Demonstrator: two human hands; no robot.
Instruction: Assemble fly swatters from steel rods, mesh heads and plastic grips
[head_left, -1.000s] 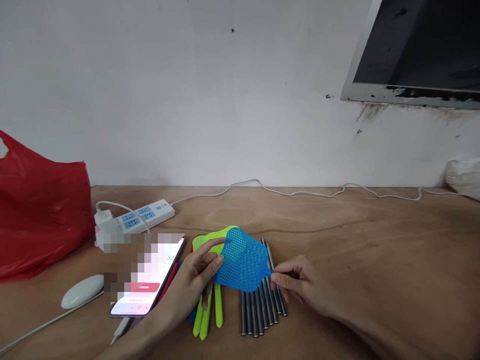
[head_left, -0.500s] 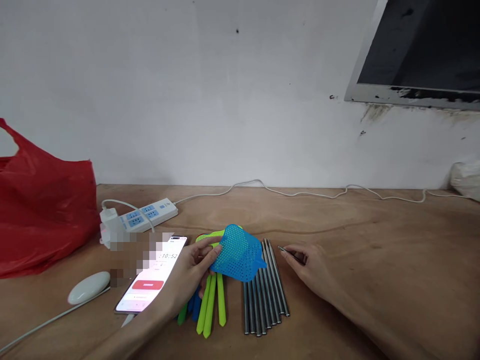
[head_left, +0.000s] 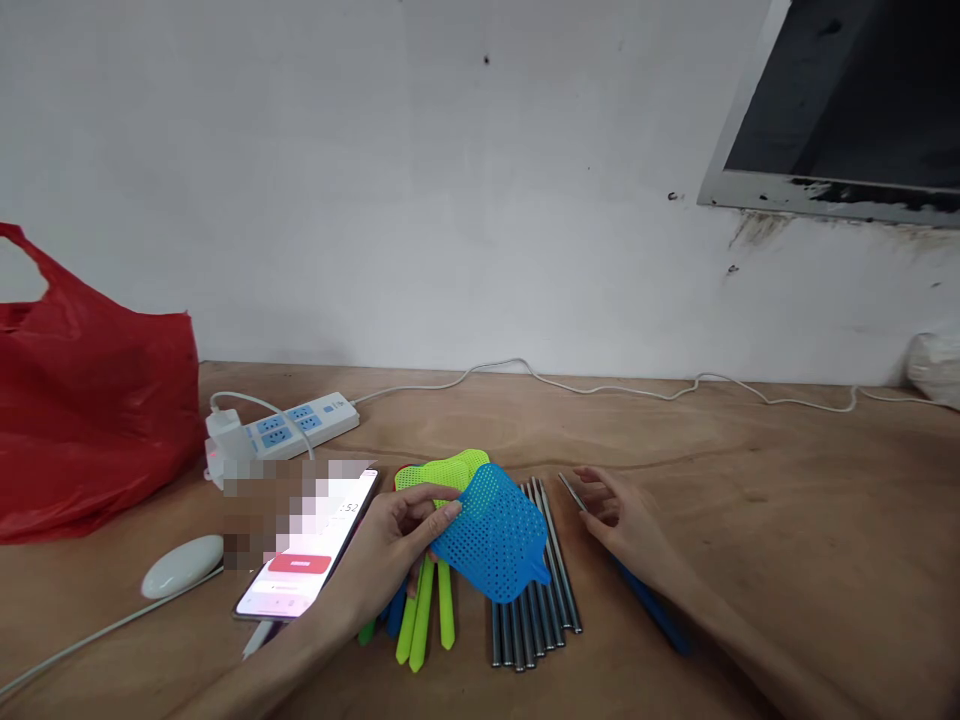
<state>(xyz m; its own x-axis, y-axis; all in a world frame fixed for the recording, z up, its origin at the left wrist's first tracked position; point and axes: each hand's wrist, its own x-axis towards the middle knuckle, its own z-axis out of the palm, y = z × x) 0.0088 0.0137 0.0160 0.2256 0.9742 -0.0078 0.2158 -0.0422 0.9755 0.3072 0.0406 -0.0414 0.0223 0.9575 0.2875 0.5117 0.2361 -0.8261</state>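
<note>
My left hand (head_left: 401,550) pinches the left edge of a blue perforated fly swatter head (head_left: 495,530), its short neck pointing lower right. Yellow-green swatter heads (head_left: 446,472) lie partly beneath it, with yellow-green handles (head_left: 420,620) fanned out below. Blue and dark green handles are mostly covered by my left hand. To the right, a row of several metal rods (head_left: 536,620) lies side by side, upper ends partly under the blue head. My right hand (head_left: 619,520) is closed around a thin metal rod (head_left: 571,490); a blue handle (head_left: 652,605) shows below that hand, in line with the rod.
A lit phone (head_left: 315,550) lies left of my left hand, a white oval device (head_left: 182,566) with a cable beyond it. A white power strip (head_left: 322,418) and a red plastic bag (head_left: 97,420) stand farther left. A white cord (head_left: 600,387) runs along the wall.
The blue swatter head has tilted and shifted down to the right. The rod in my right hand has turned to slope more steeply, and the blue handle below that hand has come into view.
</note>
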